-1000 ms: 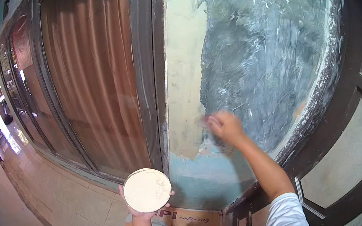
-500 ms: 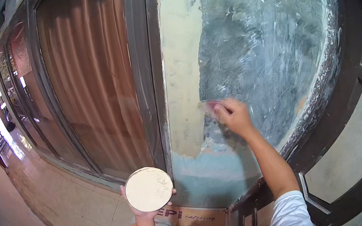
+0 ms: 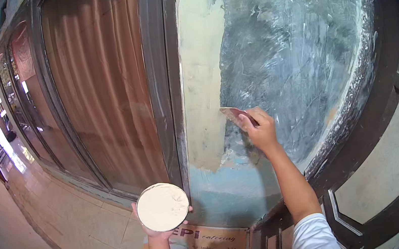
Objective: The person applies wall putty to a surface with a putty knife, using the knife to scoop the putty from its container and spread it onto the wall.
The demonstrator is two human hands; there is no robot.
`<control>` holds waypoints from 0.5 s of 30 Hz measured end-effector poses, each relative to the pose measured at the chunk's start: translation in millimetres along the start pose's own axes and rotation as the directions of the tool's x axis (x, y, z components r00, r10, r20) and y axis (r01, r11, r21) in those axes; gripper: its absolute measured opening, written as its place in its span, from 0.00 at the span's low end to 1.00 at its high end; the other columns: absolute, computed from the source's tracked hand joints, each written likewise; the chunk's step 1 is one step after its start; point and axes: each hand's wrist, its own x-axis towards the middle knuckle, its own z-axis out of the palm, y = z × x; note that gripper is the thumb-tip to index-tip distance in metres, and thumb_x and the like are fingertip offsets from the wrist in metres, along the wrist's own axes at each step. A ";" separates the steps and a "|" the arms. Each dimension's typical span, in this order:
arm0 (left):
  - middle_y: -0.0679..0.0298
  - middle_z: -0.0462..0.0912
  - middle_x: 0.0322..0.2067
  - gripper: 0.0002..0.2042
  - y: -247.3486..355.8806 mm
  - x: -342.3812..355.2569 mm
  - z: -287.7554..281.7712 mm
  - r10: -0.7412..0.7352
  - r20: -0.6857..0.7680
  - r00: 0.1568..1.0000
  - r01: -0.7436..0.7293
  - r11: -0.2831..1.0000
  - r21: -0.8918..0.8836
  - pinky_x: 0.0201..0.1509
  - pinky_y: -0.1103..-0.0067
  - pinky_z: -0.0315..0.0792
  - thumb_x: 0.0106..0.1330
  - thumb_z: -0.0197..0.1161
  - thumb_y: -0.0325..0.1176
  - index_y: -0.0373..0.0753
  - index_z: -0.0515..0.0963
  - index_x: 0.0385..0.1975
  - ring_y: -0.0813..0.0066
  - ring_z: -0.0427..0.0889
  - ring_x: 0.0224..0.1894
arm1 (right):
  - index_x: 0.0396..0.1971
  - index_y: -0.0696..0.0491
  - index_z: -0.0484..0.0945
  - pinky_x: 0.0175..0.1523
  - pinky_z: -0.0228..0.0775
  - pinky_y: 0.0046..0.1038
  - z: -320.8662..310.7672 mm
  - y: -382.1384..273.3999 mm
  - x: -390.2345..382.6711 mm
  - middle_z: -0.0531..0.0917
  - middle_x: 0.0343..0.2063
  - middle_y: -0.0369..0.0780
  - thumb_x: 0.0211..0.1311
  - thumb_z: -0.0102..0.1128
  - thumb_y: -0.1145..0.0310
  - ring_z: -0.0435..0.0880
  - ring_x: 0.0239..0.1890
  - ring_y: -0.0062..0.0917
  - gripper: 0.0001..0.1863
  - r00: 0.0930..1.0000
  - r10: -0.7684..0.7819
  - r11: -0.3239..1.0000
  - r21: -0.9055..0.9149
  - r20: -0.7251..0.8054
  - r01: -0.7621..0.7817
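The right hand [image 3: 263, 130] and scraper [image 3: 234, 115] have moved up the wall [image 3: 293, 65] since a second earlier; its grip, closed around the scraper, is at the coat's [image 3: 202, 73] edge. The left hand [image 3: 152, 232] cups the tub [image 3: 162, 207].

Upward along the wall [image 3: 291, 50] my right hand [image 3: 262, 128] can pass freely; the door [image 3: 381, 167] stands in the way on the wall's right, the tub [image 3: 165, 230] before its lower left

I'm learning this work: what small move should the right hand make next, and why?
Probably sweep the dark red scraper in the right hand along the ragged edge of the cream coat: its tip appears to be at that edge, and uncoated grey wall lies just beyond.
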 end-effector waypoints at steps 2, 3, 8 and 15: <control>0.41 0.70 0.69 0.50 3.5 -3.3 -5.2 -0.008 -0.009 1.000 0.008 1.000 0.015 0.42 0.31 0.81 0.63 0.46 0.81 0.45 0.64 0.75 0.16 0.73 0.60 | 0.35 0.53 0.88 0.38 0.78 0.41 10.7 1.2 -7.9 0.86 0.30 0.40 0.64 0.70 0.63 0.86 0.35 0.39 0.09 0.989 -0.123 0.982 0.134 -0.078 0.133; 0.40 0.70 0.69 0.51 -1.3 -0.2 -2.6 -0.019 -0.012 1.000 0.019 0.999 -0.028 0.41 0.31 0.82 0.62 0.47 0.81 0.45 0.64 0.75 0.14 0.73 0.60 | 0.35 0.51 0.88 0.39 0.78 0.41 21.5 14.6 -33.1 0.86 0.30 0.39 0.65 0.69 0.61 0.86 0.35 0.38 0.09 0.987 -0.154 0.987 0.055 0.050 0.151; 0.40 0.70 0.69 0.50 -6.0 3.4 1.3 -0.020 -0.028 0.999 0.019 0.999 -0.050 0.39 0.33 0.82 0.63 0.47 0.81 0.46 0.65 0.75 0.13 0.73 0.59 | 0.34 0.45 0.89 0.40 0.80 0.41 42.8 47.7 -101.0 0.87 0.31 0.36 0.67 0.66 0.54 0.86 0.37 0.36 0.11 0.874 -0.068 0.942 -0.259 0.481 0.215; 0.34 0.65 0.70 0.54 -1.5 14.3 -1.6 -0.078 0.072 0.994 0.087 0.988 -0.131 0.47 0.30 0.79 0.60 0.50 0.83 0.44 0.60 0.76 0.08 0.66 0.62 | 0.37 0.61 0.86 0.38 0.76 0.32 -56.2 -34.8 10.2 0.88 0.33 0.45 0.58 0.73 0.78 0.87 0.33 0.33 0.07 0.981 0.115 0.984 0.157 -0.159 -0.090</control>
